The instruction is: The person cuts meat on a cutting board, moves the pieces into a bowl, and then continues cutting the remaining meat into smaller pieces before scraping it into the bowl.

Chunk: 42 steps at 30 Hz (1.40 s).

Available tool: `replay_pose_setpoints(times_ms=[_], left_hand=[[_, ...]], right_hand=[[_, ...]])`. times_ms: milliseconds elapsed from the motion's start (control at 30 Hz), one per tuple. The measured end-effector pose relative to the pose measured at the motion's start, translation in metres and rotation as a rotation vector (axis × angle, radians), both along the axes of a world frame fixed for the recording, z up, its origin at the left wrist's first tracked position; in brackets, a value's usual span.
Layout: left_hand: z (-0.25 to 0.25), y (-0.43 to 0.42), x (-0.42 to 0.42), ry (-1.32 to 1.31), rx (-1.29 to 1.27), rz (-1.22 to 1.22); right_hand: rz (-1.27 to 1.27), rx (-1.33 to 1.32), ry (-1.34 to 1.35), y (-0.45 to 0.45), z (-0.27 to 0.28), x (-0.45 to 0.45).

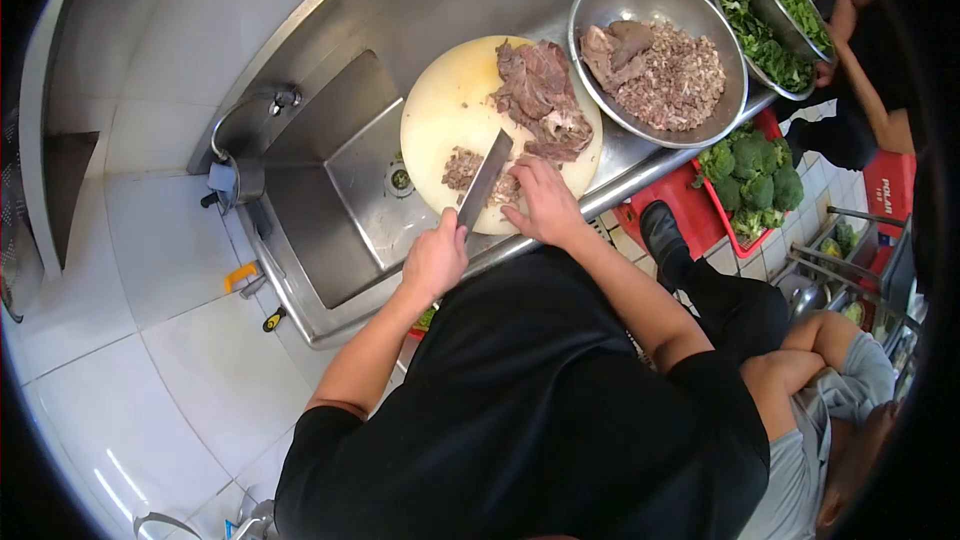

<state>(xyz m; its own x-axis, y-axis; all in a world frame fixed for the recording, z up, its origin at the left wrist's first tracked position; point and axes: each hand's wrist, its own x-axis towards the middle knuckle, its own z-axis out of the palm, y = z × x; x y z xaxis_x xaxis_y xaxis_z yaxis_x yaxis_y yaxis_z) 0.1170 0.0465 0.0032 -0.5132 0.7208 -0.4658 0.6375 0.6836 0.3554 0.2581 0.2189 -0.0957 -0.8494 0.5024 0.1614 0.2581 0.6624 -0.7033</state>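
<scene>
My left hand is closed round the handle of a broad-bladed kitchen knife. The blade rests over a round white cutting board, angled away from me. My right hand presses its bent fingers on a piece of cooked meat just right of the blade. Left of the knife lies a small heap of chopped meat. Larger brown chunks of meat sit at the board's far right.
The board overlaps a steel sink on its left. To its right stands a steel bowl of chopped meat, with bowls of greens beyond. Broccoli fills a red crate below. Other people are close on the right.
</scene>
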Motion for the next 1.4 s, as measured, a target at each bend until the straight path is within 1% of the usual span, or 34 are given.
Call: replay_pose_setpoints(times_ms=[33,67,200,267,300,400,500,567,633,767,867,967,1067,1133,1167,1233,1333,1400], left_hand=[[-0.002,-0.003,0.003,-0.003,0.009,0.001],[-0.006,-0.006,0.004,0.001,0.018,0.002],[-0.005,-0.012,0.007,-0.016,0.018,0.035],[-0.003,-0.011,0.008,-0.022,-0.008,0.068],[-0.003,-0.011,0.008,-0.017,-0.005,0.07],[-0.004,-0.01,0.007,-0.009,0.0,0.077],[0.003,-0.007,0.008,-0.017,-0.009,0.076],[0.006,-0.006,0.01,-0.02,-0.029,0.065],[0.007,-0.007,0.011,-0.012,-0.026,0.045],[0.007,-0.011,0.015,-0.02,-0.038,0.026],[0.02,-0.016,0.019,-0.024,-0.061,0.003],[0.018,-0.023,0.021,-0.027,-0.131,-0.024],[-0.015,-0.019,0.024,-0.047,-0.128,0.009],[-0.02,-0.001,0.025,-0.04,-0.122,0.003],[-0.022,0.006,0.023,-0.036,-0.112,0.002],[-0.021,0.01,0.018,-0.033,-0.087,-0.004],[-0.01,0.004,0.013,-0.029,-0.079,-0.019],[0.007,0.001,0.012,-0.028,-0.069,-0.031]], right_hand=[[-0.042,-0.008,0.061,0.0,0.012,0.002],[-0.067,-0.064,0.008,-0.001,0.024,0.006],[0.12,-0.049,-0.035,-0.005,0.015,0.022],[0.131,0.014,-0.017,-0.01,-0.005,0.019],[0.137,0.044,-0.008,-0.01,-0.005,0.016],[0.011,0.211,0.145,-0.01,-0.003,0.0],[0.125,0.074,0.004,0.001,-0.009,-0.007],[0.091,-0.008,0.022,0.0,-0.007,-0.005],[0.085,-0.085,0.05,0.003,0.008,-0.003],[0.117,-0.069,0.038,0.008,0.0,-0.003],[0.12,-0.029,0.031,0.006,-0.006,-0.007],[0.102,-0.01,0.05,0.003,-0.009,-0.008],[0.095,-0.02,0.037,0.001,-0.013,-0.008],[0.07,-0.036,-0.01,0.001,-0.01,-0.011],[0.065,-0.017,0.011,0.001,-0.009,-0.011],[0.061,0.021,0.052,0.0,-0.006,-0.011],[0.013,-0.096,0.066,-0.002,0.003,-0.005],[0.01,-0.1,0.036,-0.002,0.001,-0.005]])
